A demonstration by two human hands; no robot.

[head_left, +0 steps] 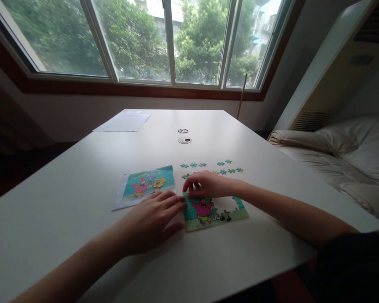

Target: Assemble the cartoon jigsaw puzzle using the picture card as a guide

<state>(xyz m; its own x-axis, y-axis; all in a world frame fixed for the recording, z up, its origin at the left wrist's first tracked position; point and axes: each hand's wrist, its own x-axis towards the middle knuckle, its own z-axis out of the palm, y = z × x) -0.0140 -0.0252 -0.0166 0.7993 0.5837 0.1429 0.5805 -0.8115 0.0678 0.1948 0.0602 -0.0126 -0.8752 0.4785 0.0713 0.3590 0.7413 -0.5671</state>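
A partly assembled jigsaw puzzle (204, 216) lies on the white table, with a pink cartoon starfish at its left and a bare gap in its upper right. My left hand (156, 212) rests flat with fingers stretched out, the fingertips at the puzzle's left edge. Over the puzzle's upper left corner is my right hand (208, 184), its fingers bent down and drawn together; whatever they pinch is hidden. Loose puzzle pieces (222, 172) lie in rows just beyond it, partly covered by this hand. A reference picture (150, 183) of the cartoon lies left of the puzzle, beyond my left hand.
The white table (82, 185) stretches toward a window. White paper (123, 122) lies at its far left corner. Round cable-hole covers (183, 140) sit in the middle. To the right stands a cream leather sofa (328, 155), and a thin stick (241, 97) leans by the wall.
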